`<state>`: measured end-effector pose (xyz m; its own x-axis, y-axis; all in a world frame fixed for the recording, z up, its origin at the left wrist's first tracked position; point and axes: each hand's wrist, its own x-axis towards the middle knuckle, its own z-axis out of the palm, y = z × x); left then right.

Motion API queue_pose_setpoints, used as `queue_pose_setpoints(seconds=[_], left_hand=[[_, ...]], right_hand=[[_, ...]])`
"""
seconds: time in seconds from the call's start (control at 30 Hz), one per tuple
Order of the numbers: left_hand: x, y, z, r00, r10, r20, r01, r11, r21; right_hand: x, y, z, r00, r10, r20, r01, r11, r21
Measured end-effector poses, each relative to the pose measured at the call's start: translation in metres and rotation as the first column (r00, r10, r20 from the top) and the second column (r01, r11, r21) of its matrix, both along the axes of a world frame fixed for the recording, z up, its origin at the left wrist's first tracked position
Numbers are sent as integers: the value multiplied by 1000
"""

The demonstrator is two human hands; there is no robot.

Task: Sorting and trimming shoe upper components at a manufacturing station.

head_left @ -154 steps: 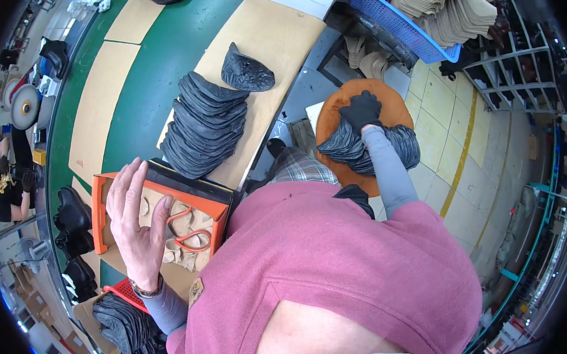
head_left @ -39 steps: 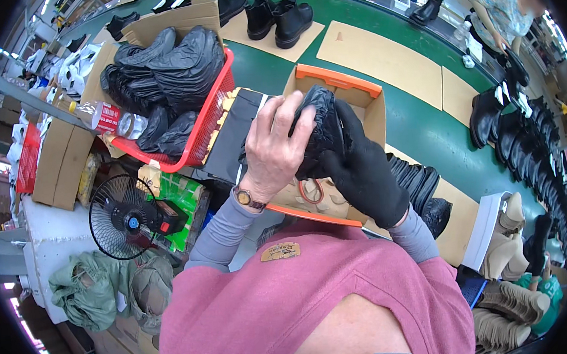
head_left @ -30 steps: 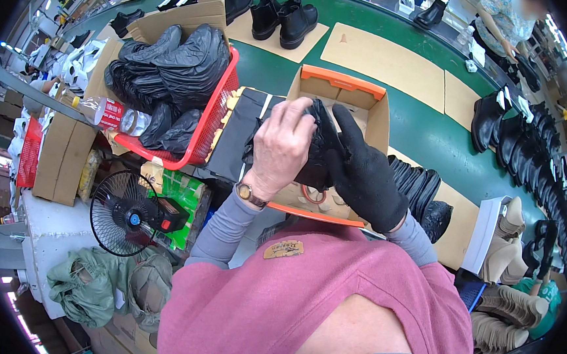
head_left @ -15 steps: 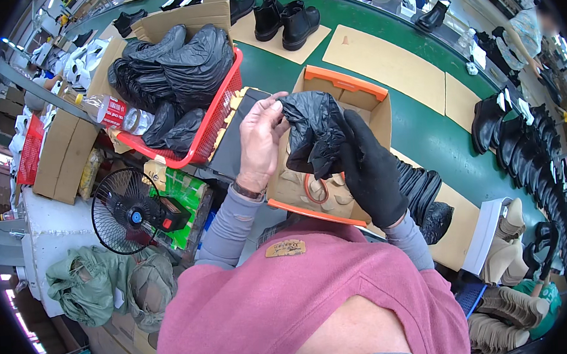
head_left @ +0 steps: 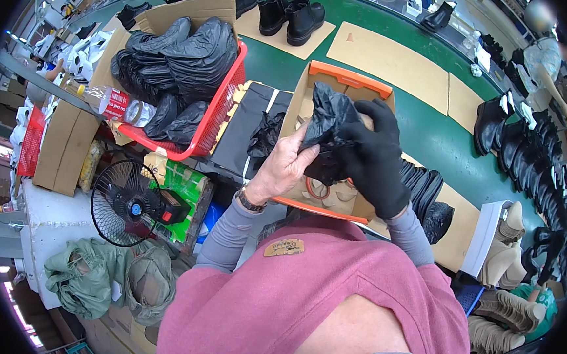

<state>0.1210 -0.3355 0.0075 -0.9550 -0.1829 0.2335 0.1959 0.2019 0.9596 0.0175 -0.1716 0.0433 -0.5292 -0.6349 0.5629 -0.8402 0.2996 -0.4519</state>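
Observation:
Over an open cardboard box with orange edges (head_left: 358,79), I hold a crumpled black plastic piece (head_left: 329,116); what, if anything, it covers is hidden. My left hand (head_left: 284,165), bare with a wristwatch, pinches its lower left edge between thumb and fingers. My right hand (head_left: 376,164), in a black glove, is closed on its right side, fingers partly hidden against the dark plastic. Below them, an orange ring (head_left: 317,189) and tan scraps lie inside the box. Another crumpled black plastic piece (head_left: 265,136) rests on a dark surface beside my left hand.
A red basket (head_left: 226,105) with black plastic-covered pieces and a bottle (head_left: 115,104) stands left. A fan (head_left: 127,202) is nearer. Black boots (head_left: 303,21) stand on cardboard on the green bench (head_left: 426,147). Covered black pieces (head_left: 424,190) lie right; a person (head_left: 541,60) is far right.
My left hand has moved down and right, from the plastic's upper left to its lower edge. The plastic now points upward. A crumpled black piece shows on the dark surface left of the box.

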Motion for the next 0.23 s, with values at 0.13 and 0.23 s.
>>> queue_pose_setpoints(seconds=[0.13, 0.23], left_hand=[[6, -11, 7, 995, -85, 45, 88, 993, -73], [9, -20, 12, 978, -189, 89, 204, 959, -197]], right_hand=[[-13, 15, 9, 696, 263, 669, 43, 914, -404], [-25, 25, 22, 333, 369, 868, 123, 895, -428]])
